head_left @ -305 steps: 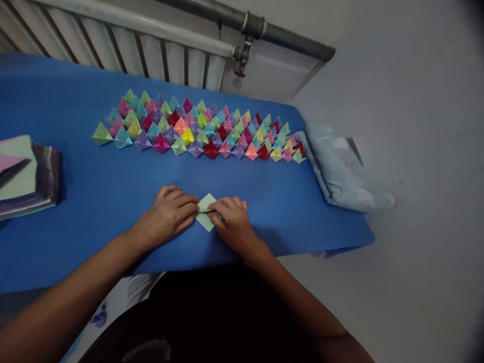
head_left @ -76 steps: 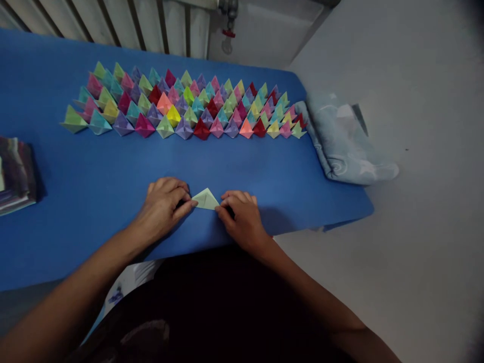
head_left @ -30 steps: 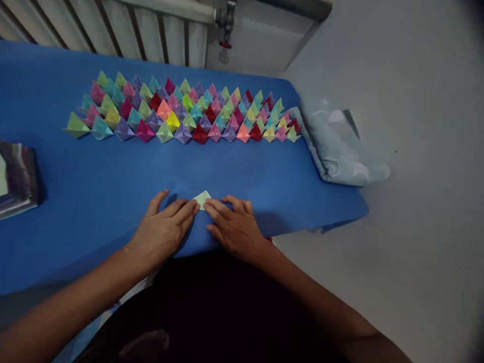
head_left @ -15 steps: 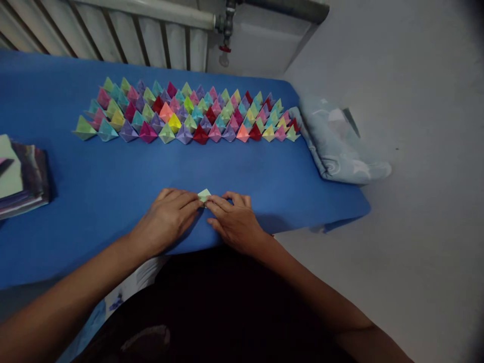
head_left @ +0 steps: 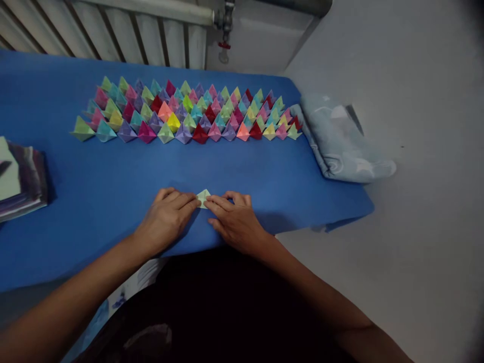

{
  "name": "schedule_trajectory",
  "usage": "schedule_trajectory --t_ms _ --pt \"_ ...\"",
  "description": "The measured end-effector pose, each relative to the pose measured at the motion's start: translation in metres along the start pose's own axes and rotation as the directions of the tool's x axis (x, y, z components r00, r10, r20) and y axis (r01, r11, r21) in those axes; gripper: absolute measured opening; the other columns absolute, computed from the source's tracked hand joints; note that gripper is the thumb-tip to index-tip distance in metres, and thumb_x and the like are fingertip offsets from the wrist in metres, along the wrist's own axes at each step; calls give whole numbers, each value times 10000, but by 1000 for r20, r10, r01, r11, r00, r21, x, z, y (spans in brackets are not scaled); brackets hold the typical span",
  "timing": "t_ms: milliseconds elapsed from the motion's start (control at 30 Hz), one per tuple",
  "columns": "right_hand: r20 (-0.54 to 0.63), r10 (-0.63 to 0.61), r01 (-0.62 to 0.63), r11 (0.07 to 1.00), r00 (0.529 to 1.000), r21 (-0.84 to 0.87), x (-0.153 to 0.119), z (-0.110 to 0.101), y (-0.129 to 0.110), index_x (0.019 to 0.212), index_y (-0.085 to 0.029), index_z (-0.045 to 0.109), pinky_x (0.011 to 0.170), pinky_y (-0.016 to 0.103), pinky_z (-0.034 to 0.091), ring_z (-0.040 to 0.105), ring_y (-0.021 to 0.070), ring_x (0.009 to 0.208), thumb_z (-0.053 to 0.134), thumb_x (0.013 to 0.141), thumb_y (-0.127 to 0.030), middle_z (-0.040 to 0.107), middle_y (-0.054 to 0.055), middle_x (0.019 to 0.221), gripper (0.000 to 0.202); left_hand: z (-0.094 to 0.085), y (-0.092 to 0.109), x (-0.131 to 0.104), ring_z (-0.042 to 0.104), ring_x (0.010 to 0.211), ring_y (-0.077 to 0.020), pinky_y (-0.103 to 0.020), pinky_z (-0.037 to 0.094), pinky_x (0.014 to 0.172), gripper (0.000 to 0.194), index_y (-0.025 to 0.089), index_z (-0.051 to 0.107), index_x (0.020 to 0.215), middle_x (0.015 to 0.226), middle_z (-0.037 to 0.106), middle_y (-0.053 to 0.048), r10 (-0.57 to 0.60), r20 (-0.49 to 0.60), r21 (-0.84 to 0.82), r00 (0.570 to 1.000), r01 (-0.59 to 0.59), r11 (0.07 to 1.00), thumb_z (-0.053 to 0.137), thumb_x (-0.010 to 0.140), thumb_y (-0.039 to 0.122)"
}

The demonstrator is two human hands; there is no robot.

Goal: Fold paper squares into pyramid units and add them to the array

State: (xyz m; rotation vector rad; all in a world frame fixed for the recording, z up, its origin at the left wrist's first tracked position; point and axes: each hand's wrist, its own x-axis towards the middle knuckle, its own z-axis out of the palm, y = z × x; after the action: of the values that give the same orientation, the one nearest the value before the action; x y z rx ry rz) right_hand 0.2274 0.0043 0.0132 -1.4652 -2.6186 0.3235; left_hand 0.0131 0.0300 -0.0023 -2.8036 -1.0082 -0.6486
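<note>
A small pale green piece of folded paper (head_left: pixel 203 197) lies on the blue-covered table (head_left: pixel 124 196) near its front edge. My left hand (head_left: pixel 166 217) presses its fingertips on the paper's left side. On the right side, the fingertips of my right hand (head_left: pixel 235 219) hold it down, with the thumb bent below. Part of the paper is hidden under the fingers of both hands. Farther back stand several rows of folded paper boats (head_left: pixel 183 132) in green, blue, purple, pink, red and yellow.
At the left edge sits a stack of paper (head_left: pixel 32 176) with a pale green sheet on top. A folded grey-blue cloth (head_left: pixel 340 151) lies at the table's right end against the wall. Behind the table are a radiator (head_left: pixel 151 40) and a red-handled valve (head_left: pixel 224 45).
My left fingers have shifted slightly left, and more of the pale green paper shows between my hands. My right hand stays nearly in place. The view has moved a little.
</note>
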Motion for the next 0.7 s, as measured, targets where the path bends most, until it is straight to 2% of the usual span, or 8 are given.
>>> schedule_trajectory --t_ms 233,500,700 --pt "-4 7 -7 999 1000 34 -1 0 1 1369 -230 535 883 456 336 444 298 1166 505 980 -343 558 51 1439 407 4 -7 11 625 856 -227 -394 416 775 346 167 667 1188 1182 703 -120 -23 146 -6 989 24 1000 383 992 166" --pt "-93 105 -85 977 990 194 -4 5 10 1217 -209 653 915 414 349 519 254 1111 552 953 -278 635 76 1328 291 5 -13 22 612 894 -220 -377 440 811 339 186 668 1146 1058 694 -98 14 209 -29 978 -9 1000 373 979 182" --pt "-134 83 -56 979 988 195 0 6 18 1168 -211 689 909 400 387 564 237 1067 540 955 -248 680 78 1249 263 4 -21 26 608 868 -220 -374 440 791 270 167 677 1061 995 666 -91 63 285 -113 956 -32 993 464 945 287"
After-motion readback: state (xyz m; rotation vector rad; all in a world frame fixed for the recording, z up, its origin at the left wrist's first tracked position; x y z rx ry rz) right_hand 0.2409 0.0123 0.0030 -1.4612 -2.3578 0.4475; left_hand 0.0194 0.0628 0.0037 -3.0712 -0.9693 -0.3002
